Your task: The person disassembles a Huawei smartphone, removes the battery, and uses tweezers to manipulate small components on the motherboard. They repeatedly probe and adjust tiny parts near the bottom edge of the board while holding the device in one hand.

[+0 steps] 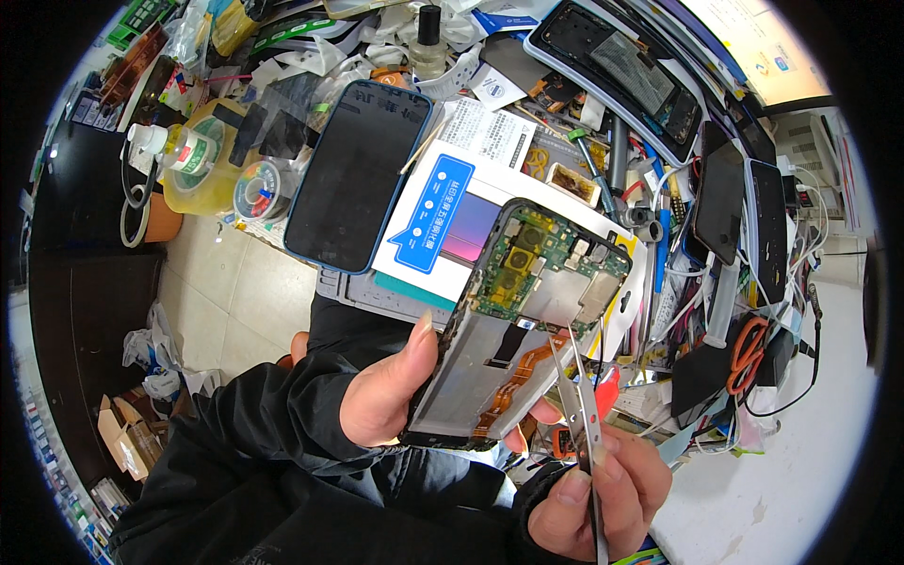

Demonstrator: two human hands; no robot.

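My left hand (391, 391) is wrapped round the lower part of an opened smartphone (461, 363), thumb along its left edge and fingertips showing at the right edge. The phone is tilted, its back off. A green circuit board (565, 259) with camera modules fills its upper end, and an orange flex cable (513, 386) runs down the bare grey bay below. Between thumb and fingers, my right hand (607, 490) grips metal tweezers (582, 414). Their tips are slightly apart at the board's lower edge; whether they touch it I cannot tell.
Behind the opened phone lie a white box (433, 221) and a dark phone in a blue case (358, 174). Bottles (174, 146) stand at the left. More phones (621, 75), tools and orange-handled pliers (749, 355) crowd the right. A small glass bottle (428, 47) stands at the back.
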